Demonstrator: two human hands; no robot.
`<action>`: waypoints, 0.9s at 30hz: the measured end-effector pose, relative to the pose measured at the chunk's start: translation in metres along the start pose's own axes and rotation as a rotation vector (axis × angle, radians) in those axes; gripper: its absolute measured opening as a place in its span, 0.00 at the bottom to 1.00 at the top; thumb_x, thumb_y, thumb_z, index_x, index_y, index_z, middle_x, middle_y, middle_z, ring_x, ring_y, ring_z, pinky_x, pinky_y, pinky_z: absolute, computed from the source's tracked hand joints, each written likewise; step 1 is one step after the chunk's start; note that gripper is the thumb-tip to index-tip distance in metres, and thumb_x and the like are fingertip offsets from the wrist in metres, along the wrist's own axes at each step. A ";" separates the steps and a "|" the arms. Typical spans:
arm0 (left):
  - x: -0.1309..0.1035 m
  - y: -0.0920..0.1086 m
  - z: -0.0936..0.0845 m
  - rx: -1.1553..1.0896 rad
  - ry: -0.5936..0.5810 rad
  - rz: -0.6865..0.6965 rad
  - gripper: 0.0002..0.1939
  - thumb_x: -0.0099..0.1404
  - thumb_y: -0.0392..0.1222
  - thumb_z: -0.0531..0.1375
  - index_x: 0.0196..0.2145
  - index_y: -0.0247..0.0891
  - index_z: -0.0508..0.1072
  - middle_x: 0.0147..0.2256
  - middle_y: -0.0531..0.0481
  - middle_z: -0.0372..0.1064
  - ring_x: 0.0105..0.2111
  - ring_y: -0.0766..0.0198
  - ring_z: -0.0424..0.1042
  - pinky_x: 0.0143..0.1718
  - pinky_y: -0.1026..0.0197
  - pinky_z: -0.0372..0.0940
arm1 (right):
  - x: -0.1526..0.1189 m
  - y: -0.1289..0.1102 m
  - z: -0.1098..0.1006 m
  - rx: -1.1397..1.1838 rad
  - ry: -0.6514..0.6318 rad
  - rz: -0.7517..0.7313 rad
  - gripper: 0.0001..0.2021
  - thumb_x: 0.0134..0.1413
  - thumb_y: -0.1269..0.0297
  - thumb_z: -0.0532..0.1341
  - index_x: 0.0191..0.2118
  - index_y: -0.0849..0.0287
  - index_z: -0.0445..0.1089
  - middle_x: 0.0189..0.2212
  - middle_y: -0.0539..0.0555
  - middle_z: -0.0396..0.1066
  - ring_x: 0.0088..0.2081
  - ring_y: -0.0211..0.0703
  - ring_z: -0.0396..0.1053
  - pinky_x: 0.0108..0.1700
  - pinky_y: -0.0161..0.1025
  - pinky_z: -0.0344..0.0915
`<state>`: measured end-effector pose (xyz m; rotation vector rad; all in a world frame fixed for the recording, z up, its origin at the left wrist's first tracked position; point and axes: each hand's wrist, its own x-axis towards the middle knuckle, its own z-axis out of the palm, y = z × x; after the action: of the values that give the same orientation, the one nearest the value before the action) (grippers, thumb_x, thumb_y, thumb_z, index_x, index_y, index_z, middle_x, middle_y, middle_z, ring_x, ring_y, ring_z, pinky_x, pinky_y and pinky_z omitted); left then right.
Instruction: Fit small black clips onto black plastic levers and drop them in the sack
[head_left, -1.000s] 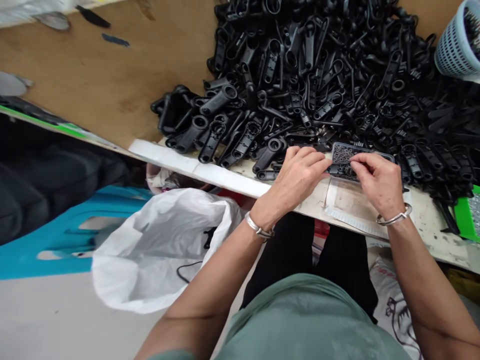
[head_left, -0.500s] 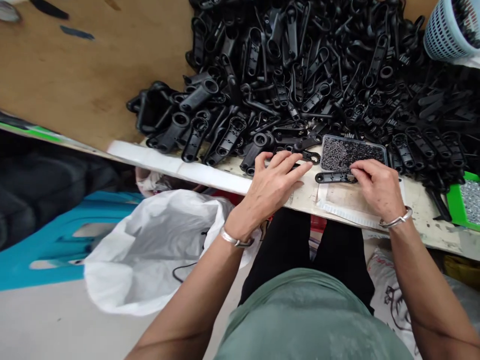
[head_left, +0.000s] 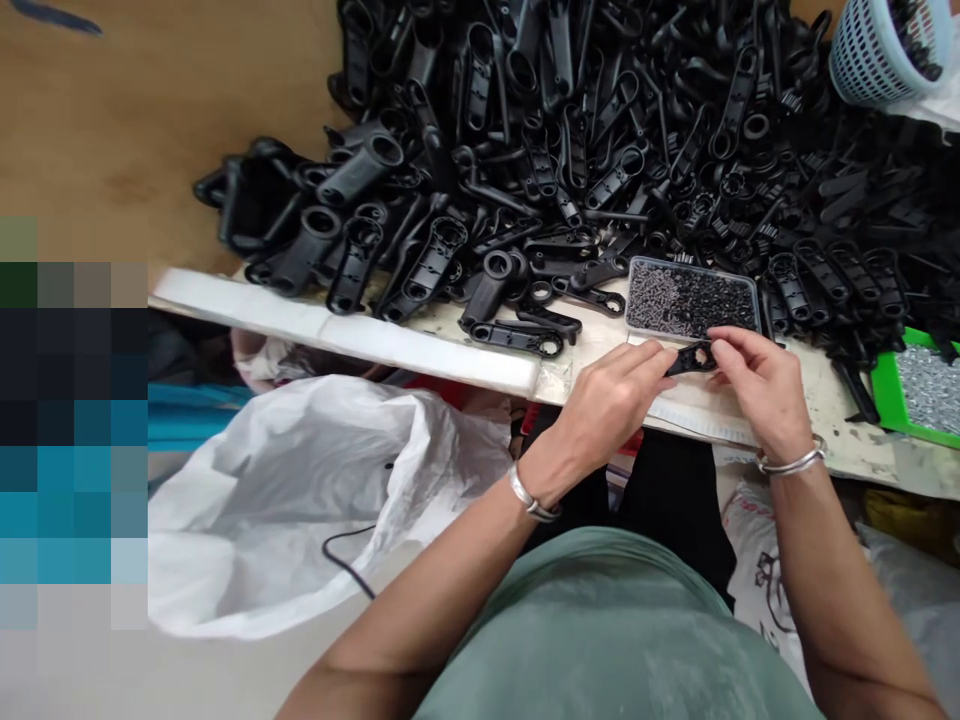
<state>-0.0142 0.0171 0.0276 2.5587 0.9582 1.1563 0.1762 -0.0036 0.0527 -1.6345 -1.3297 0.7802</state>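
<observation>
Both hands meet at a black plastic lever-shaped part (head_left: 691, 358) just above the table's front edge. My left hand (head_left: 615, 405) is closed on its left end, the fingers covering that end. At the ringed right end, my right hand (head_left: 763, 388) pinches the part between thumb and fingers. Right behind them stands a clear box (head_left: 690, 295) full of tiny dark pieces, too small to make out. More black lever parts (head_left: 517, 338) lie on the table to the left of the box.
A large heap of black plastic parts (head_left: 577, 120) covers the back of the table. At the right are a green tray (head_left: 887, 385) of small silvery pieces and a light blue basket (head_left: 874, 60). A white sack (head_left: 277, 500) stands open below the table edge, at the left.
My left hand has moved right, from beside the loose parts onto the left end of the lever part. My right hand stays at its other end. The view has shifted slightly.
</observation>
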 end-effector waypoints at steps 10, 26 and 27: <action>0.002 0.007 0.009 -0.061 0.025 -0.014 0.09 0.70 0.38 0.57 0.45 0.33 0.72 0.41 0.45 0.77 0.39 0.63 0.75 0.43 0.61 0.72 | -0.013 0.005 -0.003 0.566 -0.126 0.349 0.22 0.40 0.61 0.75 0.44 0.57 0.77 0.28 0.49 0.76 0.28 0.35 0.75 0.38 0.34 0.76; 0.004 -0.001 0.007 -0.190 -0.017 -0.023 0.05 0.67 0.37 0.60 0.41 0.35 0.74 0.38 0.49 0.78 0.38 0.65 0.77 0.43 0.63 0.72 | -0.002 0.009 -0.019 0.433 -0.323 0.389 0.25 0.39 0.57 0.76 0.46 0.60 0.77 0.26 0.51 0.75 0.28 0.37 0.73 0.38 0.39 0.76; 0.004 -0.001 0.006 -0.195 -0.034 -0.028 0.06 0.67 0.37 0.60 0.41 0.35 0.74 0.38 0.49 0.78 0.39 0.65 0.77 0.42 0.63 0.72 | -0.003 0.009 -0.019 0.416 -0.329 0.385 0.26 0.40 0.57 0.75 0.47 0.60 0.77 0.27 0.51 0.76 0.28 0.37 0.74 0.38 0.39 0.76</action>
<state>-0.0084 0.0212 0.0252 2.3958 0.8278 1.1348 0.1958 -0.0109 0.0521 -1.4757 -0.9800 1.5015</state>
